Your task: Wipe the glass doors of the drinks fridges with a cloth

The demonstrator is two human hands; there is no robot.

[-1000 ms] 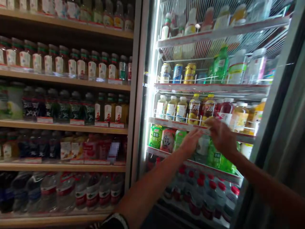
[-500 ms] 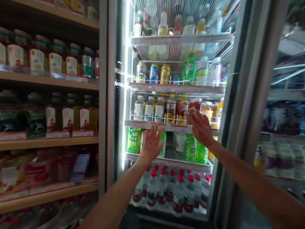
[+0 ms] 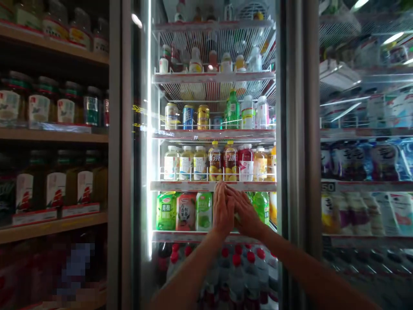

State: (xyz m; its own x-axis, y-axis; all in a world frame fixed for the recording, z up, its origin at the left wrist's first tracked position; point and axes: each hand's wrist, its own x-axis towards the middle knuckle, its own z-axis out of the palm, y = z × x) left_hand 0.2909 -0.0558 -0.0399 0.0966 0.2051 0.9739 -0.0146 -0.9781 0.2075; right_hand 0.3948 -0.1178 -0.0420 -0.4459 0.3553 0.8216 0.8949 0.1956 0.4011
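My left hand (image 3: 223, 211) and my right hand (image 3: 245, 212) are raised in front of a lit drinks fridge. They meet at the fingertips, fingers stretched out, and I see nothing held in either. Left of them stand a green bottle (image 3: 166, 211), a reddish bottle (image 3: 186, 212) and a light green bottle (image 3: 204, 211). Another green bottle (image 3: 261, 206) shows to the right of my right hand. The hands hide the middle of that row. Just above the fingertips runs a shelf edge (image 3: 183, 186), with brown tea bottles (image 3: 215, 161) behind its wire rail.
Red-capped bottles (image 3: 237, 271) fill the bottom of the fridge, partly behind my forearms. Cans (image 3: 188, 117) stand on a higher shelf. To the left, wooden shelves (image 3: 54, 137) carry jars and bottles; a door frame (image 3: 297, 142) and more drinks are on the right.
My hands were apart and have come together in the middle. The view has shifted, so the fridge now sits further left and its shelves lower.
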